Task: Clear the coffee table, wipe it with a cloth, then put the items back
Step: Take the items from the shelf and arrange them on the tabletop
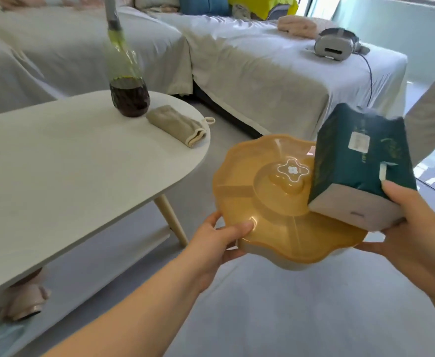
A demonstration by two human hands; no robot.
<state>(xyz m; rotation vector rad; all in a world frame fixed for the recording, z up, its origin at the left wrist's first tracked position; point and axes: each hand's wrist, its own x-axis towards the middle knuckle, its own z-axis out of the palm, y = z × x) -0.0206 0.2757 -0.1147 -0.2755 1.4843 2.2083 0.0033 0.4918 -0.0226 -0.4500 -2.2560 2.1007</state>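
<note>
Gripping a scalloped amber plastic tray (pixel 239 199), left hand (pixel 211 243) fingers curled; right hand (pixel 415 235) fingers clamping a glossy tissue pack (pixel 360 163).

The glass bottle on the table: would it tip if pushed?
Probably not from a low push: the glass bottle has a wide base holding dark liquid. A nudge at its tall neck might topple it. Glass, so likely breakable.

home living room, covered sofa (pixel 262 60), coffee table (pixel 69 155)
</note>
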